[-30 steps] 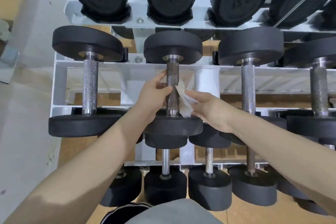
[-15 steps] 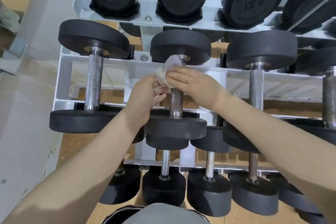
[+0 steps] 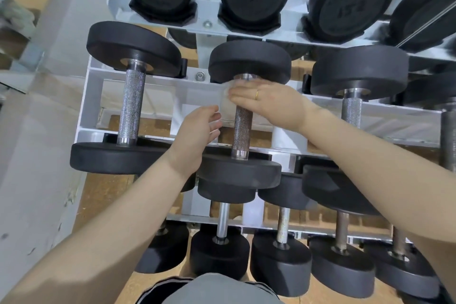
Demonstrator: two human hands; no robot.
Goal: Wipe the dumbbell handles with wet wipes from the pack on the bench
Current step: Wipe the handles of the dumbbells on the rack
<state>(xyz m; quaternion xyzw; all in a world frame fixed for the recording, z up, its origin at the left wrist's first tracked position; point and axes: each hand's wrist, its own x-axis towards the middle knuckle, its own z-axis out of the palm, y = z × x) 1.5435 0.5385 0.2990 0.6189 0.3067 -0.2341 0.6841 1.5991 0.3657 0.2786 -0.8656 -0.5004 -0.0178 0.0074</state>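
Our right hand [image 3: 271, 103] clasps the wet wipe [image 3: 225, 92] around the middle dumbbell handle [image 3: 243, 128]; left hand [image 3: 197, 131] released. We judge other handles remain.

Gym, tiered white rack [image 3: 148, 128], rows of black dumbbells [image 3: 128, 106]

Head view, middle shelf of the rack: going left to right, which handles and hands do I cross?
Left dumbbell handle → left hand, open and off the bar → middle dumbbell handle, with the right hand pressing the wet wipe round its top → third dumbbell handle.
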